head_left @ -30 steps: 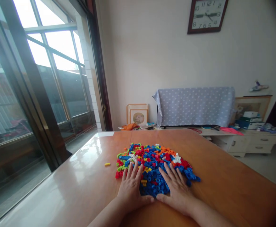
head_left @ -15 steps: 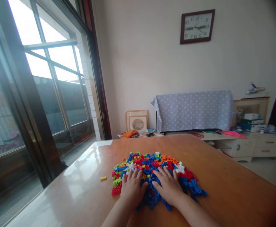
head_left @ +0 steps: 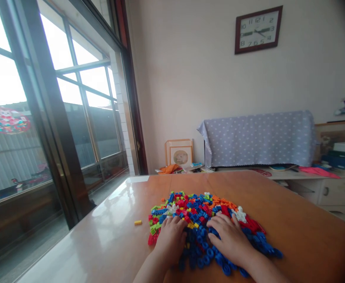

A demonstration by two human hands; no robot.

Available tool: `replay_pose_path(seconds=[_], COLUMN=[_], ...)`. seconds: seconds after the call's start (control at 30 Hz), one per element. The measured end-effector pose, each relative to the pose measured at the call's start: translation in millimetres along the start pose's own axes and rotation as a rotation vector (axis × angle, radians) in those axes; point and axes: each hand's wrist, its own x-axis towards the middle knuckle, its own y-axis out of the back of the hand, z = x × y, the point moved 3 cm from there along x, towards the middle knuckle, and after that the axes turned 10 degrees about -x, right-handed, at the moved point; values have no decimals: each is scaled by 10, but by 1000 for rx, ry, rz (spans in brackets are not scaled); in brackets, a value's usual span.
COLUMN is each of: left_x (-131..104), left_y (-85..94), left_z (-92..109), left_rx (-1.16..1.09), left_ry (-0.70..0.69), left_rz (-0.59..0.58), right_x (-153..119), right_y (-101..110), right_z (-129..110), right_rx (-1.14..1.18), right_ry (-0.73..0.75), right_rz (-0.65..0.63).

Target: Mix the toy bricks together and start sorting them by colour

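Note:
A heap of small plastic building blocks (head_left: 196,208) in blue, red, green, yellow, orange and white lies on the table before me. My left hand (head_left: 172,237) rests palm down on its left side, fingers bent over the blocks. On the right side lies my right hand (head_left: 229,237), palm down with the fingers somewhat apart, touching the pile. Between and below both hands, blue ring-shaped pieces (head_left: 206,253) are spread. White pieces (head_left: 239,215) and red pieces (head_left: 253,224) lie just beyond my right hand. Neither hand visibly grips a block; what is under the palms is hidden.
A single yellow block (head_left: 137,222) lies apart to the left on the wooden table (head_left: 101,243). Behind stand framed pictures (head_left: 179,155) and a low cabinet (head_left: 334,192) with a cloth-covered object (head_left: 257,139). A glass sliding door (head_left: 54,157) is at left.
The view has turned slightly left, so everything sits further right. My hands have moved slightly apart, the left fingers bending more. The blue pieces near me are more spread out.

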Motion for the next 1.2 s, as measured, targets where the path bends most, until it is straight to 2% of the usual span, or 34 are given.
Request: replay_pose_path(seconds=[0.17,0.27,0.33,0.57,0.7,0.8,0.9,1.0,1.1,1.2], left_x=[23,41,53,6,-81,-108,-101,-73,-31,22], left_y=[18,35,73,306,309,262,246,243,209,144], left_z=[-124,-194,-268,-770,-1034,-1145,-1199,-1205,-1178,-1137], left_rx=[-47,-103,-99,9,34,32,11,-18,-54,-99], left_ry=[-4,-22,18,467,722,807,807,727,622,535], left_rz=[43,91,142,407,470,447,404,351,305,274], right_x=[-25,-51,-59,49,266,506,699,741,664,555], right_y=[-11,-24,-21,29,92,91,-25,-177,-229,-199], right_z=[89,35,-14,-174,-455,-714,-945,-1100,-1146,-1083], right_rx=[-37,8,39,54,72,66,55,55,45,34], right_ry=[-93,-15,33,-44,27,67,85,113,166,201], right_rz=[23,-30,-37,113,24,-52,-142,-227,-223,-251])
